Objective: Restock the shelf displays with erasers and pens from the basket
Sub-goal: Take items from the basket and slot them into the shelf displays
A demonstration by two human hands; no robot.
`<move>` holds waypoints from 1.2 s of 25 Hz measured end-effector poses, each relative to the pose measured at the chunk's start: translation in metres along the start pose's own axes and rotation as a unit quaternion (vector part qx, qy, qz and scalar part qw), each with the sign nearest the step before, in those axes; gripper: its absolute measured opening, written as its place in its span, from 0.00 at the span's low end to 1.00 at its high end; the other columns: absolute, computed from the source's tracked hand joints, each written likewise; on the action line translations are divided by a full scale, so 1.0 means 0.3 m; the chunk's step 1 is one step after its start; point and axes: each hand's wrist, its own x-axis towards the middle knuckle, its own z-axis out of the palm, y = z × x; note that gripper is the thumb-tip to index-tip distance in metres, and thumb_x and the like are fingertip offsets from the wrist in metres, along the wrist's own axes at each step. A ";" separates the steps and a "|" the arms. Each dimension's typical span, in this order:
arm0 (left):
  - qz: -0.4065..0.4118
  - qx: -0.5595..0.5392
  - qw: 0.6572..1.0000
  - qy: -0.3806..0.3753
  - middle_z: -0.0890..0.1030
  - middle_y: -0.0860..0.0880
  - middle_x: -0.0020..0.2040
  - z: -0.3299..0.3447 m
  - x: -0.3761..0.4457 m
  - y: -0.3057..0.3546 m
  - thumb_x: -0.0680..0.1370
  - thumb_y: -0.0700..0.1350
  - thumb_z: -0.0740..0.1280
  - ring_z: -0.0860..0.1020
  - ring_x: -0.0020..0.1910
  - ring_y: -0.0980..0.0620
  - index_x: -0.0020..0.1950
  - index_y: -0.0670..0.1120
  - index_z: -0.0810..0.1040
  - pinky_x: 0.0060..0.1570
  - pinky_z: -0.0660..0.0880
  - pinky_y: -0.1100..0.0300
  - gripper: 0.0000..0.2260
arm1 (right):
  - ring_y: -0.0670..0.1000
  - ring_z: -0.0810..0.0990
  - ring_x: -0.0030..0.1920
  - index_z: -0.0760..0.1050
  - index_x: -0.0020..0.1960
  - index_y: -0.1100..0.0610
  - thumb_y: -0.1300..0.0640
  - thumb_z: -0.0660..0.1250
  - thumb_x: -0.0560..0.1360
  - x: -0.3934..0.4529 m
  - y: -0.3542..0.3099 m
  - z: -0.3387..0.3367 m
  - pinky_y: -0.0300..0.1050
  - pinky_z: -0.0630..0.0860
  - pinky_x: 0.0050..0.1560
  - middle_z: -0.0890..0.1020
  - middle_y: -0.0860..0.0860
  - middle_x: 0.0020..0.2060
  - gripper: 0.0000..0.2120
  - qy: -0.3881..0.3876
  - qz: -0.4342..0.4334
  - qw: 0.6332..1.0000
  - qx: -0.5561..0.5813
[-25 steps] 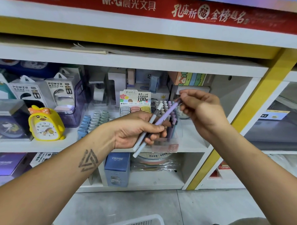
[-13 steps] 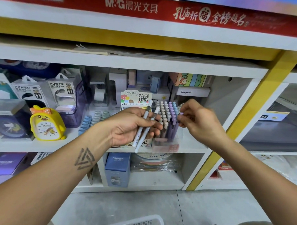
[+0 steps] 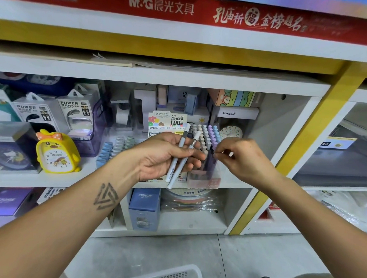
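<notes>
Two white pens (image 3: pixel 179 157) lie slanted across the curled fingers of the left hand (image 3: pixel 163 157), thumb pressed over them, their dark-banded caps pointing up toward the back of the shelf (image 3: pixel 52 181). Just to the right, the right hand (image 3: pixel 238 157) has its thumb and fingertips pinched together against the side of the clear pen display box (image 3: pixel 204 173); whether they grip a pen there I cannot tell, since the knuckles hide the contact. That box stands near the front edge of the middle shelf, packed with upright pens capped in beige, lilac and pale blue. Behind the left hand stands a pencil-lead display card (image 3: pixel 167 121) marked 0.7 and 100. Toward the shelf's left end sit a yellow chick alarm clock (image 3: pixel 56 153) and boxed power banks (image 3: pixel 75 114). A blue CRUHRE box (image 3: pixel 144 210) stands on the shelf below. Down on the floor, at the bottom edge of the view, the rim of a white plastic basket (image 3: pixel 169 275) shows.
</notes>
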 end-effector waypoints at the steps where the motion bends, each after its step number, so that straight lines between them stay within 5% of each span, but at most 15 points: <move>1: -0.002 -0.001 1.000 -0.007 0.82 0.33 0.51 0.000 -0.002 0.000 0.78 0.30 0.63 0.84 0.43 0.43 0.58 0.34 0.76 0.42 0.82 0.57 0.10 | 0.48 0.77 0.40 0.84 0.44 0.58 0.58 0.72 0.76 0.005 0.000 -0.007 0.51 0.77 0.45 0.82 0.49 0.41 0.04 0.003 0.009 1.000 -0.018; 4: -0.008 0.013 1.000 -0.024 0.81 0.31 0.53 0.001 -0.007 -0.002 0.78 0.30 0.64 0.84 0.46 0.41 0.59 0.34 0.77 0.45 0.82 0.56 0.10 | 0.45 0.77 0.38 0.85 0.48 0.55 0.53 0.70 0.78 0.027 -0.029 -0.028 0.44 0.75 0.41 0.83 0.49 0.41 0.07 0.044 0.093 0.986 0.133; 7: -0.018 0.031 0.998 -0.044 0.80 0.30 0.55 0.007 -0.009 -0.009 0.78 0.31 0.64 0.84 0.49 0.40 0.61 0.33 0.76 0.48 0.82 0.55 0.12 | 0.49 0.77 0.33 0.83 0.53 0.57 0.56 0.72 0.77 0.051 -0.075 -0.020 0.39 0.72 0.31 0.84 0.52 0.37 0.07 0.030 0.186 0.896 0.403; 12: -0.011 0.001 0.999 -0.041 0.79 0.31 0.58 -0.010 -0.004 -0.003 0.79 0.31 0.62 0.81 0.58 0.37 0.65 0.32 0.74 0.55 0.80 0.48 0.15 | 0.49 0.77 0.31 0.83 0.48 0.61 0.67 0.71 0.76 0.077 -0.069 -0.040 0.40 0.75 0.33 0.83 0.53 0.33 0.04 0.103 0.219 0.843 0.480; 14: 0.006 0.023 0.999 0.021 0.83 0.36 0.53 -0.024 -0.001 0.007 0.79 0.32 0.62 0.84 0.47 0.43 0.63 0.35 0.77 0.44 0.82 0.54 0.13 | 0.48 0.79 0.33 0.83 0.48 0.56 0.66 0.70 0.76 0.078 -0.039 -0.080 0.40 0.78 0.37 0.85 0.50 0.34 0.06 0.169 0.216 0.856 0.437; 17: 0.014 0.071 0.993 0.089 0.80 0.43 0.39 -0.029 0.003 0.013 0.78 0.34 0.65 0.72 0.29 0.53 0.60 0.37 0.80 0.24 0.66 0.64 0.12 | 0.45 0.82 0.35 0.82 0.48 0.51 0.63 0.70 0.78 0.070 -0.024 -0.101 0.37 0.80 0.40 0.85 0.48 0.36 0.07 0.191 0.165 0.927 0.277; 19: 0.002 0.063 0.994 0.095 0.77 0.45 0.36 -0.025 0.007 0.015 0.75 0.39 0.68 0.68 0.28 0.54 0.59 0.35 0.80 0.24 0.61 0.64 0.14 | 0.47 0.83 0.39 0.83 0.52 0.54 0.61 0.70 0.78 0.065 -0.034 -0.082 0.41 0.81 0.44 0.85 0.47 0.40 0.05 0.160 0.111 0.970 0.147; 22: -0.029 0.020 0.997 0.071 0.75 0.46 0.35 -0.020 0.009 0.019 0.78 0.45 0.59 0.67 0.30 0.53 0.58 0.34 0.80 0.25 0.62 0.62 0.18 | 0.51 0.82 0.44 0.83 0.54 0.60 0.61 0.70 0.78 0.054 -0.046 -0.034 0.42 0.77 0.48 0.85 0.52 0.46 0.06 0.101 0.030 0.994 0.017; 30: -0.014 0.017 0.998 0.061 0.75 0.47 0.36 -0.018 0.006 0.015 0.80 0.40 0.58 0.70 0.30 0.54 0.59 0.35 0.81 0.28 0.67 0.63 0.15 | 0.40 0.74 0.41 0.85 0.50 0.60 0.62 0.72 0.76 0.047 -0.051 -0.013 0.23 0.66 0.44 0.85 0.50 0.43 0.04 0.044 -0.004 0.999 0.014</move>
